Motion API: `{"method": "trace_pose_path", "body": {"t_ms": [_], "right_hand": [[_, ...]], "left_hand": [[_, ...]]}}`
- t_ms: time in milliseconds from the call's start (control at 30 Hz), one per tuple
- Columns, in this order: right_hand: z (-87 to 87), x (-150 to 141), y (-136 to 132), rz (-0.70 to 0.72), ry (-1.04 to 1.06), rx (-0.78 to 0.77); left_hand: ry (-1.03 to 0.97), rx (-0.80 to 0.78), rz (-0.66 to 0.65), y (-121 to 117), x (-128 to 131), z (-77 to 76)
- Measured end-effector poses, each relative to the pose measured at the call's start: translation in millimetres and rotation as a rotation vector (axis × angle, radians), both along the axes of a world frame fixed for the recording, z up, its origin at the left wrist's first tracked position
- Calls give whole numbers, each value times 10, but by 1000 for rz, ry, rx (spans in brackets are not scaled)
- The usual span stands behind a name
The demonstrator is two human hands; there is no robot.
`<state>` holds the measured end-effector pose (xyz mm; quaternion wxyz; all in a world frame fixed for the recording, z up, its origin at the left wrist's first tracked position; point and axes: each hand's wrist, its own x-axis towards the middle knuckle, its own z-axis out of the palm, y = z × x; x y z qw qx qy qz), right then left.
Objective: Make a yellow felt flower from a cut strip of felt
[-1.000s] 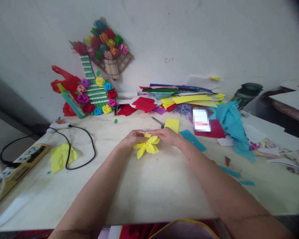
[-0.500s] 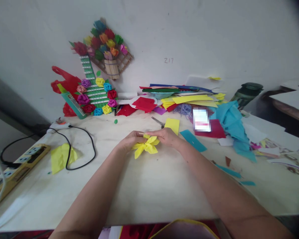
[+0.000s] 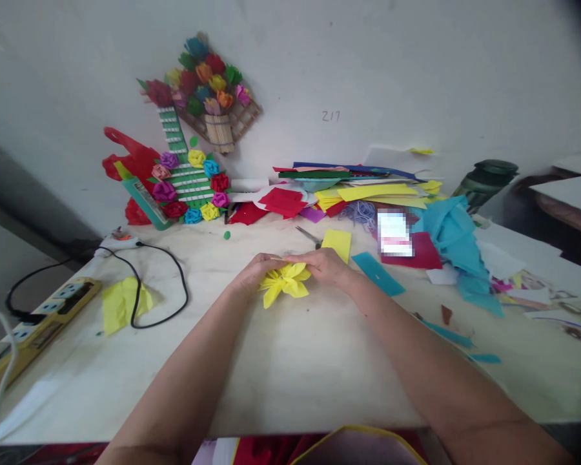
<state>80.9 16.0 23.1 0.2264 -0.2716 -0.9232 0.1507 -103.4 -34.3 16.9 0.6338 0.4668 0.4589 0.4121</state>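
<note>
A yellow paper flower (image 3: 285,284) with several pointed petals is held over the middle of the table. My left hand (image 3: 257,271) is closed on its left side, and my right hand (image 3: 325,265) pinches its upper right edge. The fingertips of both hands come close together behind the petals, where the flower's back is hidden. Just beyond my right hand lie a yellow paper piece (image 3: 337,244) and scissors (image 3: 308,236), their handles partly covered. A blue paper strip (image 3: 378,274) rests to the right of that hand.
A glue bottle (image 3: 146,204) leans at the back left beside a green panel edged with paper flowers (image 3: 193,187). Stacked coloured paper (image 3: 377,192) lies along the wall. A phone (image 3: 395,234) is at right, near crumpled blue paper (image 3: 448,232). A black cable (image 3: 186,290) and power strip (image 3: 43,329) occupy the left.
The view has shifted slightly. The fingers have moved a little on the flower, and the thin pale stick seen between the hands earlier is now hardly visible. Both hands still hold the flower.
</note>
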Motion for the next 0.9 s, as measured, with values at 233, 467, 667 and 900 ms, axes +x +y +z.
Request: {"method": "trace_pose_path", "body": {"t_ms": [233, 467, 667, 900], "right_hand": [[-38, -7, 27, 38, 23, 38], [-65, -7, 45, 50, 20, 57], [-49, -9, 34, 52, 25, 42], [-43, -14, 29, 55, 30, 8]], "left_hand": [[-14, 39, -25, -11, -11, -31], [-10, 53, 16, 7, 0, -44], [-4, 56, 6, -17, 8, -18], [21, 68, 19, -40, 18, -13]]}}
